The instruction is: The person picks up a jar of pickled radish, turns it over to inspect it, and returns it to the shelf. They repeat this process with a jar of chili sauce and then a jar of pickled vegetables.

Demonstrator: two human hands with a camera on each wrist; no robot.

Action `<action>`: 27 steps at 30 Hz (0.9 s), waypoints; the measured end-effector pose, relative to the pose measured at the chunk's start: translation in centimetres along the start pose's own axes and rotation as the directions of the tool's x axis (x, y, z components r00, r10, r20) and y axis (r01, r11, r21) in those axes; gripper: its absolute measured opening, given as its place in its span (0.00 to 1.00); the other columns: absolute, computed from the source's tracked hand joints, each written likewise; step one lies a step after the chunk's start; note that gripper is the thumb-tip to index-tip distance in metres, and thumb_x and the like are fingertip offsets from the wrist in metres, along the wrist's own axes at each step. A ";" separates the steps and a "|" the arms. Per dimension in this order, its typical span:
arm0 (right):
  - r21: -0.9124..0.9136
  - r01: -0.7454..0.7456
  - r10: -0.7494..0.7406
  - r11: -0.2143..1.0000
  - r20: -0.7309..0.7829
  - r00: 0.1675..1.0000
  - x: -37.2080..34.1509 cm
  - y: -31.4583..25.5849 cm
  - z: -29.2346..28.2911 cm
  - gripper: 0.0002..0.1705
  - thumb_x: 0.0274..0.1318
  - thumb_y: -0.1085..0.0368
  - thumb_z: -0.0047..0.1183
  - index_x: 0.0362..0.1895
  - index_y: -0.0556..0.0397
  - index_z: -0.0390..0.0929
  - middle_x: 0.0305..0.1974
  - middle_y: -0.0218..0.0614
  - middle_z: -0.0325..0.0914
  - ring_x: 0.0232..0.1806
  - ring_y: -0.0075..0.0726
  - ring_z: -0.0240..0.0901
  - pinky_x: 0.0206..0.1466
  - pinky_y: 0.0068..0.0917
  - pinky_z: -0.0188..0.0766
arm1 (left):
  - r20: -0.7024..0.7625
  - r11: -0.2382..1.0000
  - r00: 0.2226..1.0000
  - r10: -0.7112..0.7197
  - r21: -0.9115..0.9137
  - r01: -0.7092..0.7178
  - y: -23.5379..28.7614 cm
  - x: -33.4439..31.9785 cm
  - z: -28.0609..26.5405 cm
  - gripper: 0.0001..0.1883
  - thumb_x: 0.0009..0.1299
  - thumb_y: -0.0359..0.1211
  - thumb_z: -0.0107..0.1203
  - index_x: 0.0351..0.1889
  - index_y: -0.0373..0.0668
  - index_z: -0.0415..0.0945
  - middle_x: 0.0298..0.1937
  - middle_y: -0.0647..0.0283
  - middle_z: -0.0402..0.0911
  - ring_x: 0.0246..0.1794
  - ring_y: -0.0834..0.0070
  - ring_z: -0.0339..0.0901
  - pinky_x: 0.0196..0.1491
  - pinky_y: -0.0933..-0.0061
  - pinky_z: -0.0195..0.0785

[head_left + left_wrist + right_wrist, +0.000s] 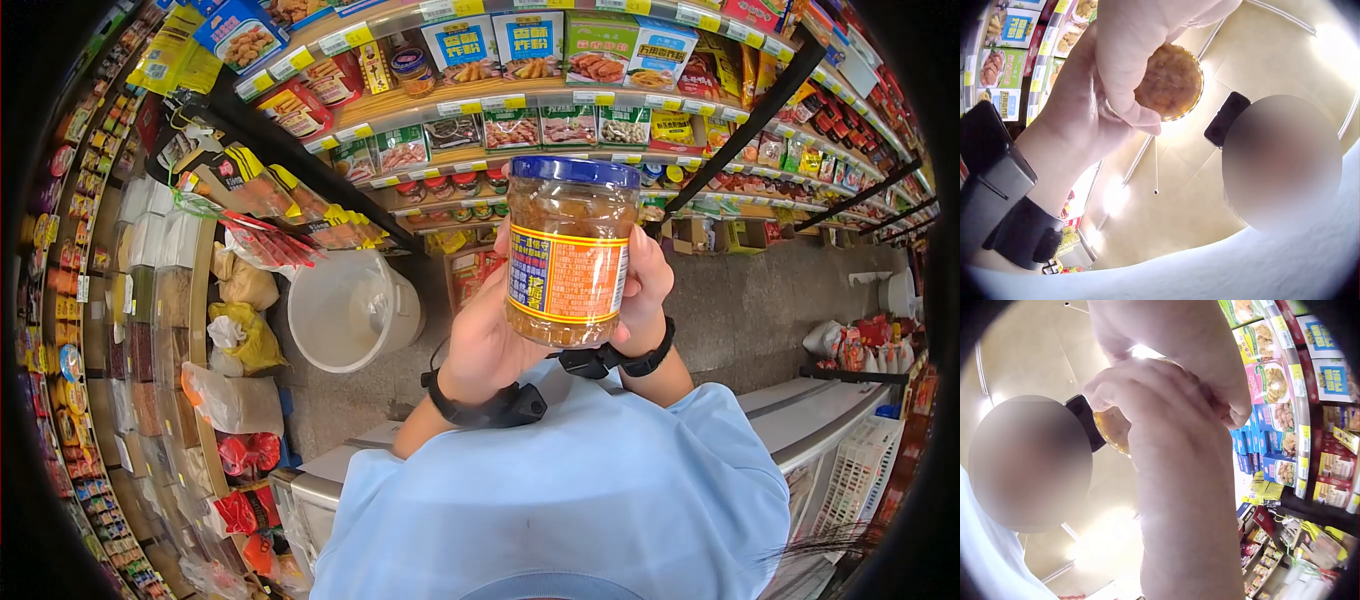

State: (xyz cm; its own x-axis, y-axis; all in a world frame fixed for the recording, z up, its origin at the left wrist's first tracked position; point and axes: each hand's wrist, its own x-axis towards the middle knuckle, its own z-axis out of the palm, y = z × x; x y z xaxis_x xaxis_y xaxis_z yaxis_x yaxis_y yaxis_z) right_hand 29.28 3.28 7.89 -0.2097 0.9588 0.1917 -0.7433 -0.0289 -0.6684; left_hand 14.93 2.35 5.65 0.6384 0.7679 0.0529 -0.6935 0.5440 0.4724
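Note:
A glass jar (pixel 572 240) with a blue lid (pixel 575 170) and a yellow and orange printed label is held upright, slightly tilted, in front of the chest. The left hand (pixel 480 335) grips its left side, with most of the fingers hidden behind the glass. On the other side the right hand (pixel 648 285) holds the jar, its thumb near the lower edge. From below, the left wrist view shows the jar's round base (pixel 1175 81) with brownish contents. Hands cover most of the jar in the right wrist view, leaving a golden edge (pixel 1112 430) visible.
Shelves of boxed mixes (pixel 460 50), packets and small jars curve along the front. A white bucket (pixel 350 310) stands on the grey floor at left, beside bagged goods (pixel 245 340) and clear bins. A white basket (pixel 858 470) and a metal-edged counter (pixel 830 415) lie at right.

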 end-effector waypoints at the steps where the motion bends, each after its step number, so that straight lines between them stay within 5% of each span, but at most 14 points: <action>1: 0.006 0.002 -0.002 1.000 0.011 1.000 0.1 0.0 0.0 0.24 0.62 0.51 0.34 0.38 0.58 0.73 0.16 0.22 0.69 0.18 0.13 0.63 0.20 0.14 0.61 | 0.008 1.000 1.000 0.000 0.009 0.000 0.0 0.0 0.0 0.32 0.69 0.47 0.27 0.62 0.30 0.53 0.56 0.37 0.64 0.43 0.48 0.73 0.43 0.62 0.68; 14: -0.053 0.028 -0.024 0.998 0.079 0.997 0.5 0.1 0.4 0.19 0.62 0.53 0.36 0.29 0.52 0.71 0.10 0.12 0.53 0.12 0.07 0.50 0.16 0.10 0.51 | -0.006 1.000 1.000 0.003 -0.024 -0.003 0.2 -0.1 0.6 0.32 0.69 0.47 0.28 0.63 0.31 0.52 0.56 0.37 0.64 0.43 0.47 0.73 0.44 0.59 0.69; 18: -0.036 0.018 -0.017 0.999 0.034 0.999 0.8 0.2 0.7 0.23 0.56 0.53 0.45 0.48 0.60 0.64 0.31 0.28 0.67 0.18 0.10 0.60 0.17 0.10 0.59 | 0.089 0.999 0.995 0.054 0.000 -0.054 0.2 0.1 0.0 0.33 0.70 0.51 0.25 0.62 0.33 0.53 0.56 0.41 0.65 0.45 0.48 0.72 0.45 0.59 0.68; 22: -0.322 0.160 -0.164 0.933 0.014 0.986 2.2 0.2 0.0 0.30 0.54 0.58 0.51 0.56 0.64 0.63 0.49 0.40 0.71 0.51 0.29 0.67 0.55 0.27 0.62 | -0.109 0.915 0.937 0.332 0.280 -0.291 0.6 0.4 0.3 0.34 0.70 0.54 0.34 0.62 0.35 0.54 0.57 0.50 0.66 0.53 0.60 0.69 0.52 0.61 0.64; 24: -0.375 0.161 -0.143 0.913 0.074 0.987 2.1 -0.1 -0.4 0.29 0.48 0.65 0.57 0.54 0.65 0.66 0.50 0.41 0.70 0.54 0.32 0.65 0.59 0.30 0.58 | -0.030 0.735 0.866 0.500 0.544 -0.405 1.5 0.6 0.7 0.35 0.68 0.52 0.45 0.61 0.34 0.55 0.59 0.55 0.64 0.57 0.70 0.66 0.58 0.63 0.60; 25: -0.429 0.201 -0.170 0.880 0.109 0.979 2.1 0.2 0.0 0.31 0.45 0.66 0.60 0.54 0.64 0.66 0.50 0.40 0.70 0.54 0.32 0.65 0.59 0.29 0.58 | -0.050 0.737 0.855 0.515 0.536 -0.412 1.8 0.6 0.2 0.39 0.62 0.48 0.56 0.62 0.33 0.53 0.59 0.54 0.64 0.58 0.70 0.64 0.59 0.65 0.57; 27: -0.551 0.183 -0.155 0.814 0.098 0.983 1.9 0.4 0.9 0.38 0.35 0.67 0.68 0.53 0.63 0.66 0.50 0.39 0.70 0.54 0.31 0.65 0.60 0.29 0.57 | 0.024 0.587 0.814 0.580 0.681 -0.438 1.9 0.8 0.4 0.41 0.60 0.44 0.59 0.63 0.32 0.51 0.59 0.53 0.63 0.59 0.68 0.63 0.60 0.66 0.55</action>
State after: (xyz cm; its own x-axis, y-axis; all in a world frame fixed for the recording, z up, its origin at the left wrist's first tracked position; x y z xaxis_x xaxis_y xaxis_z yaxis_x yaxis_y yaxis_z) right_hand 28.01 4.79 8.58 -0.1530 0.9194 0.3624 -0.2936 0.3079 -0.9050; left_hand 14.23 3.84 6.93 0.1255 0.9326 0.3384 -0.4594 -0.2477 0.8530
